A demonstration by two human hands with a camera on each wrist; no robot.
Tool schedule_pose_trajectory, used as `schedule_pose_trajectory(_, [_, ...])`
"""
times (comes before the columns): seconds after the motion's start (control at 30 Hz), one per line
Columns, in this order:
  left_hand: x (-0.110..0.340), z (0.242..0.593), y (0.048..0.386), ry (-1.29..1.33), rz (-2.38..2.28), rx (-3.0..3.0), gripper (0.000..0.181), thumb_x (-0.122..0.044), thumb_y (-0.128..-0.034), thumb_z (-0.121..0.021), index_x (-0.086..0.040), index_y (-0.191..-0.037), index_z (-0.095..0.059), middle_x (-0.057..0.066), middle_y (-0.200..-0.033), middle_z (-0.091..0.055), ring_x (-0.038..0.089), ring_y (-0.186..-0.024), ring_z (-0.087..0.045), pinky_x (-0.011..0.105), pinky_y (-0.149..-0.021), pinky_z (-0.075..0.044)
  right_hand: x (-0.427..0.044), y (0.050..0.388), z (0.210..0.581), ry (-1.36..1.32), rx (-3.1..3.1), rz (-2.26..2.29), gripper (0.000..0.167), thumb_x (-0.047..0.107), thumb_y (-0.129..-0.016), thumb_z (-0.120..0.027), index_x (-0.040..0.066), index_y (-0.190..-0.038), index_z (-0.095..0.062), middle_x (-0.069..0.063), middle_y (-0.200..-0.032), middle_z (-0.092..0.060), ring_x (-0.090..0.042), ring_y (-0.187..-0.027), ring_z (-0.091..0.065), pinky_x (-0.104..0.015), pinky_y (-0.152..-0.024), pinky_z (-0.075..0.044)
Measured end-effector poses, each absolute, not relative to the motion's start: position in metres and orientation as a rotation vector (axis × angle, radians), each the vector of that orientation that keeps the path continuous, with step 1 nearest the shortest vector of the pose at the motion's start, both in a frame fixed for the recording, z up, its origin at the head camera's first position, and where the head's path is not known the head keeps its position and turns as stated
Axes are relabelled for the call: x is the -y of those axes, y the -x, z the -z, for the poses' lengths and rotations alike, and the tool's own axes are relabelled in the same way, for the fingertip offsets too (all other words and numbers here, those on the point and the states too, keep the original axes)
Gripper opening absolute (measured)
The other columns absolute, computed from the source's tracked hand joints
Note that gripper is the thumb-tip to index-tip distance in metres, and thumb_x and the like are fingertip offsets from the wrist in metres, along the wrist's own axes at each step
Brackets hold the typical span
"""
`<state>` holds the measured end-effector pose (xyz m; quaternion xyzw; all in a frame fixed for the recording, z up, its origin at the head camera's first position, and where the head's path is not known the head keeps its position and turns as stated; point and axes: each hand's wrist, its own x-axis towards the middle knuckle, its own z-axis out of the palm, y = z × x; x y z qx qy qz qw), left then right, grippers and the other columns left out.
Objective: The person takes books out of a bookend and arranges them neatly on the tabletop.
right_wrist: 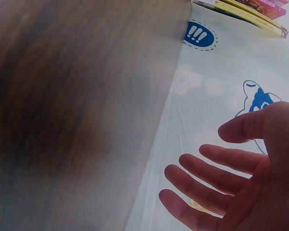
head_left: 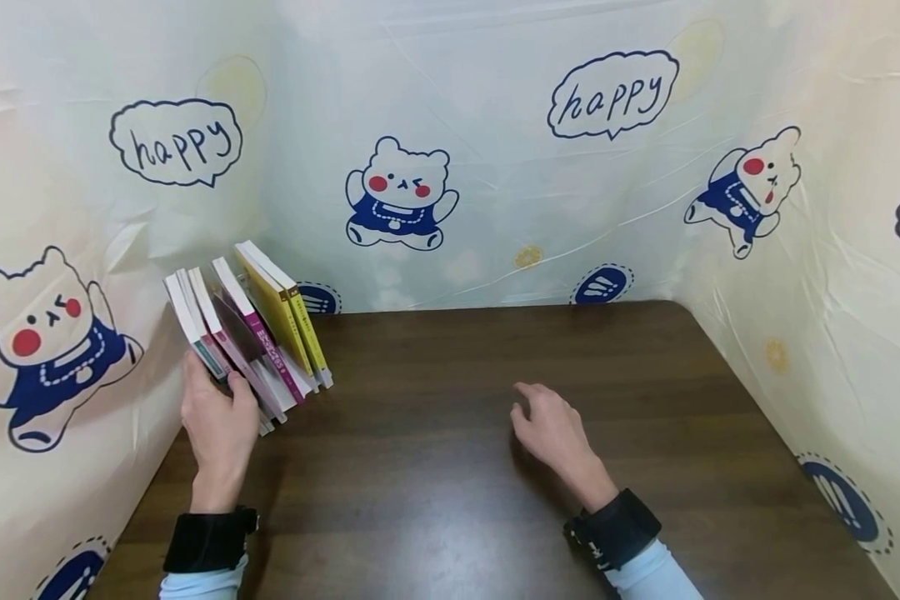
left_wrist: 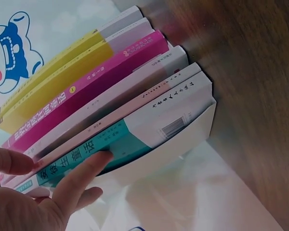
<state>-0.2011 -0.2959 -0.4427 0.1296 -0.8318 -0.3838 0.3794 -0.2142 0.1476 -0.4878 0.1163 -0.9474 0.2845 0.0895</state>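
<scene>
Pale blue sleeves (head_left: pixel 202 581) with black wristbands (head_left: pixel 208 540) come nearest the camera, reaching over a brown table (head_left: pixel 420 467). At its far left, beside the printed sheet (head_left: pixel 495 200), a row of books (head_left: pixel 273 353) stands leaning, spines toward the person. The left hand (head_left: pixel 221 425) is at the row's near end: its grip is spread, thumb and finger nearly straight, touching spines rather than wrapped round one book. The right hand (head_left: pixel 551 429) has a relaxed grip over the table, holding nothing.

Each book should be light and bendy, with smooth covers likely to slide on one another; the surest hold is probably across several at once, low on the spines. The teal book (left_wrist: pixel 120 137) seems to read 安徒生童话, above a barcode (left_wrist: pixel 173 127). The magenta book (left_wrist: pixel 86 89) and yellow books (left_wrist: pixel 53 91) bear characters too small to make out. Speech bubbles (head_left: pixel 176 143) say "happy"; an oval badge (right_wrist: pixel 201 35) shows three exclamation marks.
</scene>
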Motion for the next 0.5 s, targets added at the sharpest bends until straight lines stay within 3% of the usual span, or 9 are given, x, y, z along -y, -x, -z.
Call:
schedule_pose_trajectory(0.17, [0.2969,0.445,0.1996,-0.307,0.977,2.128,0.066,-0.013,-0.1059,-0.052,-0.02,-0.168,-0.029,0.008,-0.163,-0.042,0.034,-0.144,-0.044,0.058,-0.115,-0.038,-0.1471,0.2132,0.4878,-0.338,2.826,-0.853,0.037,0.017,-0.102,-0.062,0.003,-0.135,-0.07,-0.018,-0.133,-0.069,-0.035,-0.113,-0.07,-0.047,-0.075,-0.06])
schedule_pose_trajectory(0.5, [0.2959,0.4479,0.2009,-0.258,0.937,2.114,0.066,-0.008,-0.1062,-0.052,-0.021,-0.167,-0.031,0.006,-0.165,-0.041,0.035,-0.144,-0.045,0.058,-0.114,-0.038,-0.1455,0.2126,0.4868,-0.335,2.835,-0.856,0.037,0.018,-0.102,-0.062,0.002,-0.135,-0.07,-0.018,-0.133,-0.069,-0.036,-0.113,-0.07,-0.047,-0.075,-0.061])
